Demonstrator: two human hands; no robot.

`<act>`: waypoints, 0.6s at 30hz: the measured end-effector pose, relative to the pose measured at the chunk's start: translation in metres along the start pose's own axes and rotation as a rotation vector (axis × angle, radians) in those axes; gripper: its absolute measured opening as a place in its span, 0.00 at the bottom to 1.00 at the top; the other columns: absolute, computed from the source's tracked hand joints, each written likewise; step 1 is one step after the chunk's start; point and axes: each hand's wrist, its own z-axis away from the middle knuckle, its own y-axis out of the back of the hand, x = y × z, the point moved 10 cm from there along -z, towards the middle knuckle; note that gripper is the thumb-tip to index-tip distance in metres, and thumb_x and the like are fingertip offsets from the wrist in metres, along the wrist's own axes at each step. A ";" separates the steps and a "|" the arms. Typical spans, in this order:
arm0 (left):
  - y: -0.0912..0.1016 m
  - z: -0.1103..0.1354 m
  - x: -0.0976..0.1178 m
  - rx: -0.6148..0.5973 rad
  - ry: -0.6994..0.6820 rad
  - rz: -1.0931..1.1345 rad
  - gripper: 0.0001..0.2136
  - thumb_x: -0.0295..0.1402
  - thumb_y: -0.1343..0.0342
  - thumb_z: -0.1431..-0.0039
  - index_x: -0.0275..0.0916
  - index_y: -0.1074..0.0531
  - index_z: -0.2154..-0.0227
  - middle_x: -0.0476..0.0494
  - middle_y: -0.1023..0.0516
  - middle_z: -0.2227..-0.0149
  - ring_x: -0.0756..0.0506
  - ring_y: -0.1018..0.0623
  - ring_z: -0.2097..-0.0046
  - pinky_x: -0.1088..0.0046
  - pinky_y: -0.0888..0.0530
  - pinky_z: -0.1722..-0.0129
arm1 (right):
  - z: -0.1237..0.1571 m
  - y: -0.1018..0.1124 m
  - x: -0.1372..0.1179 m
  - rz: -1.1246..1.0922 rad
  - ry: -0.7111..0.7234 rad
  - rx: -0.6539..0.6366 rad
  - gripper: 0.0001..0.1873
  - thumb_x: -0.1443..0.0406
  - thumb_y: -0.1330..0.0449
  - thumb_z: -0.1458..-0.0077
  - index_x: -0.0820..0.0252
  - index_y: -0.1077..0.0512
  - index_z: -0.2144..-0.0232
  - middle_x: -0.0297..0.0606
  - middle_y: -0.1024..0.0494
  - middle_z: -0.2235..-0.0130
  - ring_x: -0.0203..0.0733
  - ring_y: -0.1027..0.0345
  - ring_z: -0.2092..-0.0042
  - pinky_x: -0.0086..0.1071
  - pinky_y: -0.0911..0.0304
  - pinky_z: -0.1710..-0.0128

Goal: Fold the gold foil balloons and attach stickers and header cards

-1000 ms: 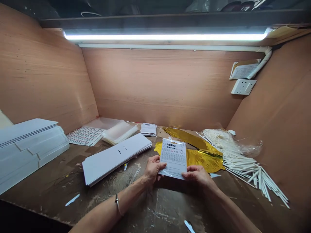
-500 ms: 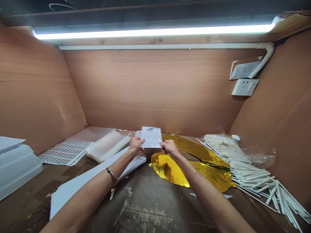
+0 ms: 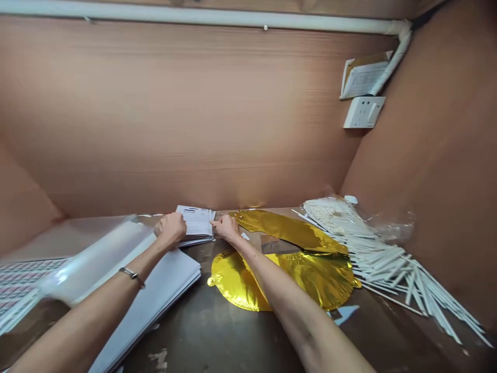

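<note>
Both arms reach to the back of the bench. My left hand [image 3: 171, 228] is closed on the left edge of a small white printed packet [image 3: 197, 221] that lies on top of a low pile of like packets by the back wall. My right hand [image 3: 225, 226] pinches the packet's right edge with its fingertips. A crumpled gold foil balloon [image 3: 306, 269] lies flat just right of my right forearm, a second gold foil piece [image 3: 287, 228] behind it.
A stack of long white cards [image 3: 155, 295] lies under my left forearm, with clear plastic bags [image 3: 97, 259] and a sheet of small labels [image 3: 15, 285] at the left. White sticks [image 3: 388, 259] are heaped at the right. A wall socket [image 3: 363, 112] is on the back wall.
Both hands carried the white packet from near the front edge to the back of the bench and set it down on the pile. The view has tilted down and forward.
</note>
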 end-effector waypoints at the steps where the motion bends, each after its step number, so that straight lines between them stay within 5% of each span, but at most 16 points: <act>1: 0.001 0.002 0.010 0.015 -0.047 -0.082 0.09 0.32 0.47 0.53 0.30 0.28 0.71 0.27 0.27 0.65 0.32 0.27 0.61 0.61 0.31 0.68 | 0.005 0.008 0.004 0.015 0.019 0.001 0.13 0.56 0.41 0.56 0.61 0.27 0.76 0.41 0.25 0.69 0.40 0.34 0.65 0.28 0.45 0.70; 6: -0.010 0.030 0.047 -0.134 -0.145 -0.289 0.10 0.22 0.52 0.54 0.28 0.27 0.71 0.27 0.26 0.68 0.30 0.27 0.64 0.52 0.32 0.71 | 0.058 0.094 0.044 0.234 0.235 0.058 0.13 0.58 0.44 0.51 0.60 0.28 0.66 0.37 0.27 0.65 0.37 0.37 0.63 0.28 0.45 0.64; 8: -0.008 0.042 0.064 -0.072 -0.225 -0.339 0.12 0.23 0.54 0.51 0.26 0.27 0.67 0.24 0.28 0.65 0.28 0.28 0.62 0.47 0.34 0.70 | 0.085 0.138 0.072 0.409 0.288 0.097 0.16 0.59 0.45 0.49 0.61 0.30 0.60 0.40 0.28 0.61 0.39 0.38 0.59 0.30 0.45 0.61; 11: -0.018 0.064 0.101 0.047 -0.557 -0.289 0.17 0.34 0.54 0.44 0.31 0.33 0.54 0.25 0.34 0.52 0.27 0.36 0.51 0.39 0.41 0.61 | 0.116 0.184 0.119 0.675 0.294 0.072 0.16 0.60 0.45 0.49 0.62 0.30 0.58 0.43 0.29 0.60 0.43 0.41 0.56 0.33 0.47 0.56; 14: -0.050 0.071 0.113 -0.051 -0.740 -0.222 0.22 0.42 0.53 0.45 0.43 0.41 0.47 0.34 0.46 0.42 0.29 0.48 0.43 0.36 0.49 0.55 | 0.132 0.203 0.155 0.791 0.271 0.024 0.15 0.60 0.42 0.51 0.59 0.29 0.61 0.41 0.29 0.62 0.44 0.41 0.57 0.34 0.47 0.58; 18: -0.080 0.055 0.094 -0.236 -0.696 -0.192 0.20 0.42 0.57 0.42 0.50 0.42 0.47 0.38 0.46 0.42 0.30 0.50 0.42 0.35 0.49 0.56 | 0.135 0.207 0.177 0.752 0.278 0.041 0.09 0.62 0.43 0.51 0.56 0.26 0.67 0.38 0.29 0.65 0.41 0.39 0.60 0.32 0.46 0.61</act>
